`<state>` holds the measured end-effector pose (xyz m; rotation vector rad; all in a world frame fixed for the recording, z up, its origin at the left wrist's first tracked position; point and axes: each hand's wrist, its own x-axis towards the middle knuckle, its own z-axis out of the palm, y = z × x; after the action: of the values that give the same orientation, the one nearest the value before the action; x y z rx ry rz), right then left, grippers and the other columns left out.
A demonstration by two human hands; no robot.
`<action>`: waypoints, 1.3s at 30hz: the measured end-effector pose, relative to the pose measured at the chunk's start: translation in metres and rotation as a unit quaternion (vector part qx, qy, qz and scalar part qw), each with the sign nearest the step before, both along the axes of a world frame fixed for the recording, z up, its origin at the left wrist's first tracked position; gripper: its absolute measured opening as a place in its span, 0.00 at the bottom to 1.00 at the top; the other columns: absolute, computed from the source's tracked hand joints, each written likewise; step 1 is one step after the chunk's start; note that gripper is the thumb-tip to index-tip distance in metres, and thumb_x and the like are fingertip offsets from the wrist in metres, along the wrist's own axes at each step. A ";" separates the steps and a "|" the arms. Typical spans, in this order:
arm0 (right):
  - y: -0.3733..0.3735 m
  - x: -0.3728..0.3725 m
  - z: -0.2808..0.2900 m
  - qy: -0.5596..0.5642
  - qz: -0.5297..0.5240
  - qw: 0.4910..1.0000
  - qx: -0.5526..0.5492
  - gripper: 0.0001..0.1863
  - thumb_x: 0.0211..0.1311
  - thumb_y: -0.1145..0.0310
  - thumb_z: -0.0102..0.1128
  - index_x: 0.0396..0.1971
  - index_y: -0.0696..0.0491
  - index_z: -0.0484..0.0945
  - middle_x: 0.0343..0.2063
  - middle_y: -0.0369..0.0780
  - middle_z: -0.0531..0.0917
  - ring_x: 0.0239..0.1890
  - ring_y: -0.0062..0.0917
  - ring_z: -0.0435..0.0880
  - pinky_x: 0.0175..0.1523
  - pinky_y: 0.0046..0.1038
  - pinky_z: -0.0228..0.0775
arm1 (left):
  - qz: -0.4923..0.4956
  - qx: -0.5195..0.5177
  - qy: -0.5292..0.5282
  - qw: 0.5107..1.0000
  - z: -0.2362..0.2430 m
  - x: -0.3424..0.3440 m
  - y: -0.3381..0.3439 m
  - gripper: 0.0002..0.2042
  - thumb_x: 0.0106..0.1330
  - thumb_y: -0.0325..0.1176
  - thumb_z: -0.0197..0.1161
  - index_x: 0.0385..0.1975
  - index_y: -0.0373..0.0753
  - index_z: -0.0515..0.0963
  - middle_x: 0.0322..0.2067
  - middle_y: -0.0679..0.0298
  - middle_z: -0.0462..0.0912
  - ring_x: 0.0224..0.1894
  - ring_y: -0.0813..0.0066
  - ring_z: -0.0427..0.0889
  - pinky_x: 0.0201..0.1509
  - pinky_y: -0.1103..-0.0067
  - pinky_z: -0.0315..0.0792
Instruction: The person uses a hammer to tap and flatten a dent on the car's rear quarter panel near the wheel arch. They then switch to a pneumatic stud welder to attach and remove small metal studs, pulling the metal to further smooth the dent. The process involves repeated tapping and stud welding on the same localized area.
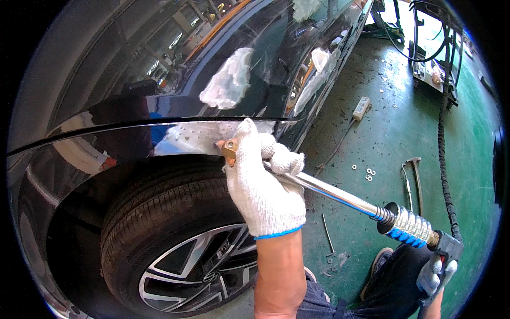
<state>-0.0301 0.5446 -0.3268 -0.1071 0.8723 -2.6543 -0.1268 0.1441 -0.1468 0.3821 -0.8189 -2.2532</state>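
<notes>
My left hand [268, 183], in a white knit glove with a blue cuff edge, closes round the front of a slide-hammer dent puller [340, 195]. Its brass-coloured tip [230, 152] is by my thumb, close to the sanded bare-metal patch [199, 136] above the wheel arch; contact cannot be made out. From there the chrome shaft runs down to the right, to a ribbed sliding weight [411, 226] and a black pistol grip [449, 247]. My right hand [433, 274], also gloved, wraps round that grip. Small dark dots mark the bare metal.
A tyre [159, 228] on an alloy wheel sits under the arch. The dark door carries a sanded patch [228, 80]. On the green floor lie a power strip [362, 108], several washers [369, 174], a hammer-like tool [417, 183] and a rod [328, 234]. A thick black cable [443, 159] trails right.
</notes>
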 end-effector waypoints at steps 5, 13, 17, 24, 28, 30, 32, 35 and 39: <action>0.008 0.000 -0.010 -0.005 0.023 1.000 -0.009 0.31 0.61 0.50 0.58 0.46 0.66 0.68 0.10 0.36 0.69 0.05 0.23 0.64 0.09 0.26 0.53 | 0.005 -0.009 0.009 1.000 0.001 0.002 -0.002 0.12 0.69 0.37 0.62 0.26 0.43 0.68 0.17 0.71 0.64 0.14 0.79 0.63 0.19 0.78 0.61; 0.024 0.004 -0.023 -0.001 0.056 0.998 -0.024 0.29 0.61 0.47 0.55 0.41 0.63 0.71 0.10 0.39 0.71 0.05 0.26 0.66 0.09 0.29 0.54 | -0.037 -0.028 0.044 0.998 -0.006 0.003 -0.006 0.10 0.73 0.42 0.58 0.37 0.42 0.75 0.20 0.73 0.70 0.17 0.83 0.64 0.21 0.81 0.61; 0.036 0.012 -0.020 0.004 0.052 0.999 -0.017 0.28 0.62 0.45 0.54 0.39 0.61 0.73 0.10 0.40 0.72 0.05 0.27 0.67 0.09 0.30 0.55 | -0.024 -0.002 0.041 0.999 -0.016 -0.004 0.032 0.12 0.71 0.41 0.59 0.41 0.37 0.76 0.30 0.61 0.80 0.29 0.72 0.82 0.40 0.67 0.84; 0.036 0.011 -0.024 0.005 0.089 0.996 -0.030 0.27 0.62 0.45 0.53 0.36 0.60 0.75 0.10 0.43 0.74 0.05 0.31 0.69 0.09 0.33 0.57 | -0.297 0.102 0.066 0.947 -0.073 0.023 0.128 0.11 0.70 0.31 0.58 0.47 0.32 0.74 0.24 0.61 0.80 0.28 0.71 0.82 0.45 0.67 0.80; 0.038 0.017 -0.026 0.032 0.102 0.992 -0.060 0.26 0.62 0.50 0.55 0.40 0.62 0.76 0.13 0.48 0.77 0.07 0.36 0.72 0.10 0.36 0.61 | -0.285 0.052 0.079 0.954 -0.068 0.022 0.107 0.10 0.71 0.31 0.57 0.45 0.33 0.73 0.24 0.59 0.76 0.28 0.67 0.80 0.45 0.57 0.78; 0.030 0.001 -0.027 0.035 0.162 0.982 -0.090 0.27 0.61 0.49 0.56 0.41 0.62 0.76 0.13 0.47 0.77 0.08 0.35 0.72 0.11 0.36 0.62 | -0.351 0.061 0.050 0.933 -0.068 0.032 0.126 0.12 0.72 0.32 0.55 0.50 0.33 0.72 0.26 0.59 0.78 0.32 0.68 0.81 0.50 0.57 0.78; 0.027 -0.003 -0.030 0.026 0.173 0.980 -0.097 0.27 0.61 0.48 0.56 0.41 0.62 0.76 0.14 0.47 0.77 0.07 0.35 0.72 0.11 0.35 0.62 | -0.275 -0.020 0.034 0.961 -0.059 0.031 0.120 0.14 0.73 0.34 0.55 0.51 0.32 0.72 0.29 0.59 0.79 0.35 0.70 0.81 0.51 0.63 0.78; 0.025 0.001 -0.030 0.005 0.157 0.984 -0.087 0.27 0.61 0.48 0.56 0.41 0.62 0.76 0.13 0.47 0.77 0.07 0.35 0.72 0.11 0.35 0.62 | -0.080 0.011 0.010 0.997 -0.025 0.021 0.078 0.12 0.74 0.37 0.54 0.44 0.35 0.75 0.30 0.61 0.78 0.31 0.73 0.80 0.43 0.72 0.79; 0.038 0.010 -0.029 0.010 0.122 0.991 -0.052 0.27 0.61 0.48 0.56 0.41 0.61 0.76 0.13 0.46 0.77 0.07 0.34 0.71 0.10 0.35 0.62 | -0.106 0.069 0.094 0.987 -0.002 0.001 -0.017 0.17 0.75 0.47 0.53 0.31 0.39 0.74 0.18 0.71 0.66 0.15 0.84 0.63 0.19 0.83 0.65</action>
<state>-0.0203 0.5826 -0.3554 -0.2504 0.6783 -2.4712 -0.1262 0.1274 -0.1492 0.1455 -0.6317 -2.5069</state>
